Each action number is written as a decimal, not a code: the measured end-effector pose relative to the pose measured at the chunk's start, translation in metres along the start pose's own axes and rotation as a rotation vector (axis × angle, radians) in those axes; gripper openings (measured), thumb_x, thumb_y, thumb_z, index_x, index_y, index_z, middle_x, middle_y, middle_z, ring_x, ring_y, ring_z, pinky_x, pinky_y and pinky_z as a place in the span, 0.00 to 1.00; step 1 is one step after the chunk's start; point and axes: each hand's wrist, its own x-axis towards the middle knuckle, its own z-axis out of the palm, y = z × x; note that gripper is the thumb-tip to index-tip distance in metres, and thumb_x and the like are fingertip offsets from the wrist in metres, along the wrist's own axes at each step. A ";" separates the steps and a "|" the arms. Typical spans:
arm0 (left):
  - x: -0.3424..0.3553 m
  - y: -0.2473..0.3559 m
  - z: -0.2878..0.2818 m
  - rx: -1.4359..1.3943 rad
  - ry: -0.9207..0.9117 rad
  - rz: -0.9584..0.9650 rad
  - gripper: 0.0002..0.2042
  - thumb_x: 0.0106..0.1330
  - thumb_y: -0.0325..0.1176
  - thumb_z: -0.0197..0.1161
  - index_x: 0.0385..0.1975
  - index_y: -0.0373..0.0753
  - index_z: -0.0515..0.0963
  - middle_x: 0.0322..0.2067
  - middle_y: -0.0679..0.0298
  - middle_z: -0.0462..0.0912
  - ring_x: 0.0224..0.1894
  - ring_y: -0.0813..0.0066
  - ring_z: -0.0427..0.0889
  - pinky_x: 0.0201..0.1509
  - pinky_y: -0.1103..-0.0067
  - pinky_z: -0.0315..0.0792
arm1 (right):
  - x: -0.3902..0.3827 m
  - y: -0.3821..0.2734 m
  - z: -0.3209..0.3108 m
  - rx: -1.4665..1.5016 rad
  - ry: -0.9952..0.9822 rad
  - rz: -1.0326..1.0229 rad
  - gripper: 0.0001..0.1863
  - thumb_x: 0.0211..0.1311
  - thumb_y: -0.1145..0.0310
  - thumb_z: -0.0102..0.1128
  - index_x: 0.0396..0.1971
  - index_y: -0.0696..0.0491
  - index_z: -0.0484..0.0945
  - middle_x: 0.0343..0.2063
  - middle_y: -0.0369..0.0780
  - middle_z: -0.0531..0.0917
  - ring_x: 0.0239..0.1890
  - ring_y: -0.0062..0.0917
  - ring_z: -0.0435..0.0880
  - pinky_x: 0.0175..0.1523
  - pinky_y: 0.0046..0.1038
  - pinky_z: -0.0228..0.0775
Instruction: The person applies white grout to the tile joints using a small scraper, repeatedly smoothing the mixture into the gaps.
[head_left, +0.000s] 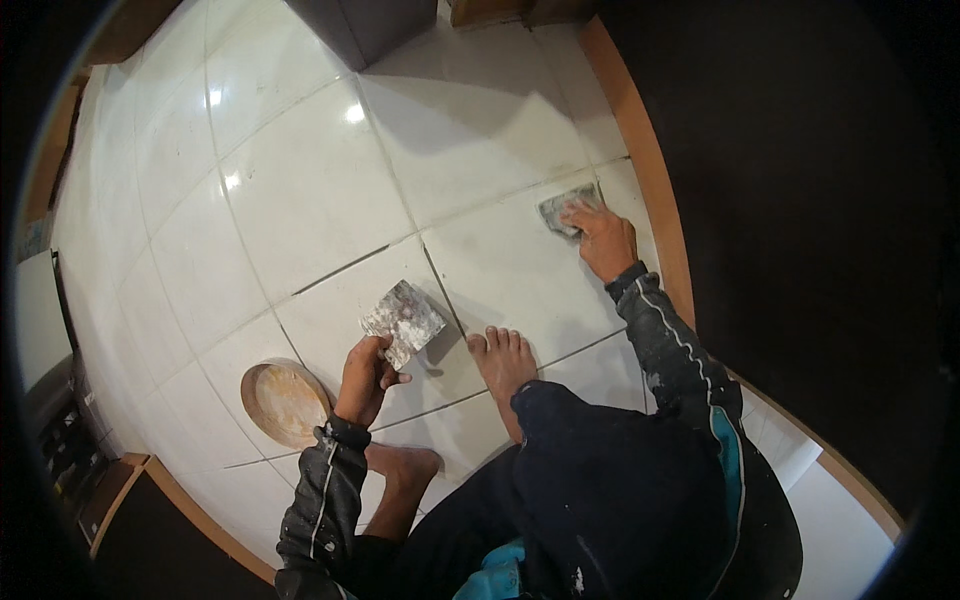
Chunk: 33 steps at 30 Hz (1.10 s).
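My left hand (362, 378) pinches a thin square plate (405, 322) by its near corner. The plate is smeared with white and grey paste and tilts just above the floor. Farther off to the right, my right hand (608, 242) presses a flat grey pad (560, 208) onto a white tile beside a joint. Whether that pad is a rag or a stiff scraper, I cannot tell. A round shallow bowl (250, 395), coated inside with whitish, yellowish residue, stands on the floor left of my left hand.
White glossy tiles (300, 205) cover the floor, some joints dark, others pale. A dark panel with a wooden edge (640, 140) runs along the right. My bare foot (503, 365) rests between my hands. A grey block-like piece (375, 25) stands at the far side.
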 end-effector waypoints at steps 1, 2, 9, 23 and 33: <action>0.001 0.001 0.002 -0.005 -0.003 -0.011 0.11 0.68 0.39 0.50 0.38 0.37 0.70 0.23 0.70 0.66 0.13 0.82 0.61 0.34 0.71 0.78 | -0.003 -0.003 -0.006 -0.012 -0.050 0.029 0.18 0.47 0.82 0.53 0.38 0.50 0.83 0.46 0.39 0.83 0.52 0.34 0.80 0.56 0.37 0.72; 0.002 0.001 0.003 -0.011 -0.005 -0.023 0.10 0.67 0.39 0.51 0.38 0.39 0.70 0.23 0.70 0.69 0.13 0.82 0.60 0.35 0.72 0.77 | -0.002 -0.006 -0.011 -0.024 -0.100 0.057 0.18 0.47 0.81 0.54 0.38 0.49 0.83 0.45 0.38 0.84 0.50 0.34 0.81 0.53 0.36 0.73; -0.001 0.005 0.008 0.055 0.014 0.000 0.11 0.68 0.40 0.50 0.39 0.39 0.71 0.22 0.71 0.66 0.14 0.82 0.61 0.35 0.71 0.77 | 0.043 -0.005 -0.029 -0.014 0.136 0.047 0.18 0.53 0.79 0.51 0.41 0.48 0.82 0.47 0.39 0.83 0.49 0.36 0.81 0.51 0.34 0.74; 0.003 0.002 0.001 0.030 -0.020 0.000 0.14 0.69 0.41 0.50 0.40 0.35 0.70 0.23 0.69 0.64 0.14 0.81 0.62 0.34 0.70 0.79 | 0.010 -0.001 -0.012 -0.214 -0.059 -0.063 0.21 0.51 0.80 0.52 0.45 0.49 0.81 0.51 0.42 0.80 0.54 0.36 0.78 0.56 0.36 0.72; -0.005 0.009 0.011 0.036 0.001 0.011 0.11 0.69 0.39 0.50 0.38 0.36 0.70 0.24 0.70 0.63 0.14 0.81 0.62 0.34 0.71 0.79 | 0.017 0.025 -0.016 -0.130 0.100 -0.046 0.26 0.50 0.84 0.51 0.51 0.49 0.79 0.55 0.43 0.77 0.61 0.36 0.72 0.66 0.37 0.62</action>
